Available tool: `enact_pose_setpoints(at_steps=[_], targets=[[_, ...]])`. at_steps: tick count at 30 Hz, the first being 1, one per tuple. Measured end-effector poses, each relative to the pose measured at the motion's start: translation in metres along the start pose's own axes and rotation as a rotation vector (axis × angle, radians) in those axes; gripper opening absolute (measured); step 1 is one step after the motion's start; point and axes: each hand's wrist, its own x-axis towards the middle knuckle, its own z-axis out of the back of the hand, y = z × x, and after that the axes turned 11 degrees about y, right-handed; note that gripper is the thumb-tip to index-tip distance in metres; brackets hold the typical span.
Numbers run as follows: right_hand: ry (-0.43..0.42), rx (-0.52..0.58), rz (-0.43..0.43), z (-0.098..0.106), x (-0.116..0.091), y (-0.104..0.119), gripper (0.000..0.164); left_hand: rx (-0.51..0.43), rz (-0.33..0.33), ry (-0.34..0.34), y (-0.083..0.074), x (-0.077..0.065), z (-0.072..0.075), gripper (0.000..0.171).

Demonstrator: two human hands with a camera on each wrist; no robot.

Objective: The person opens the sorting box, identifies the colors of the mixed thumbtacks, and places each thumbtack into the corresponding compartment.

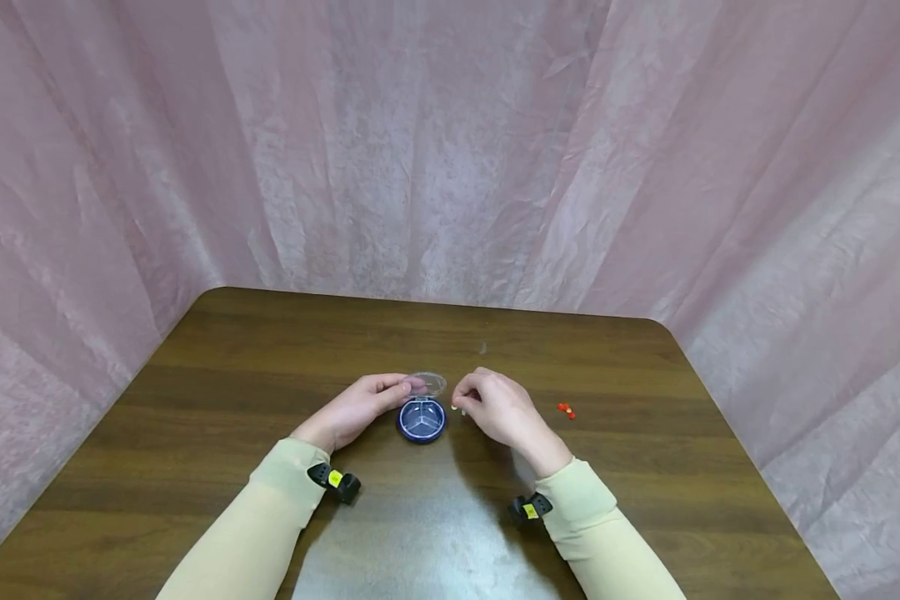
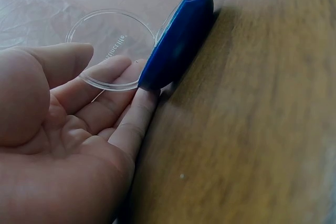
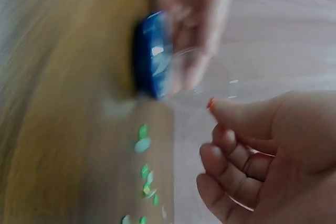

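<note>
A round blue pill case (image 1: 422,420) sits on the table with its clear lid (image 1: 430,384) raised. Dividers split its inside into three compartments. My left hand (image 1: 362,409) holds the lid, thumb on the near side and fingers behind it; in the left wrist view a finger touches the blue base (image 2: 178,38). To the right of the case, my right hand (image 1: 499,406) pinches a small red pill (image 3: 211,103) between thumb and index finger. Several green pills (image 3: 145,171) and whitish pills (image 3: 142,145) lie on the table by that hand, mostly hidden in the head view.
A small cluster of red pills (image 1: 566,411) lies on the wooden table (image 1: 270,350), right of my right hand. Pink curtains (image 1: 435,150) hang behind the table's far edge and along its sides.
</note>
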Motion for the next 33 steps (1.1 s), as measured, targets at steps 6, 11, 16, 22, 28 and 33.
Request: enact_pose_setpoints(at_steps=[6,11,16,22,28,33], targets=[[0.092,0.720,0.059,0.021,-0.005,0.009,0.019,0.008,-0.008,-0.001,-0.001,0.000,0.001,0.041],[0.191,1.425,0.160,0.033,-0.010,0.022,0.015,0.000,0.001,-0.002,-0.002,-0.001,0.003,0.041],[0.318,1.790,0.277,0.045,-0.016,0.036,0.012,-0.014,0.001,-0.013,-0.002,-0.005,0.005,0.041],[0.400,1.874,0.386,0.050,-0.020,0.045,0.015,-0.001,0.014,-0.016,-0.003,-0.009,0.009,0.040],[0.330,1.778,0.404,0.052,-0.020,0.043,0.011,0.006,0.024,-0.024,-0.003,-0.008,0.008,0.039],[0.008,1.186,0.248,0.049,-0.014,0.034,0.014,0.012,-0.015,-0.013,-0.003,-0.005,0.008,0.040]])
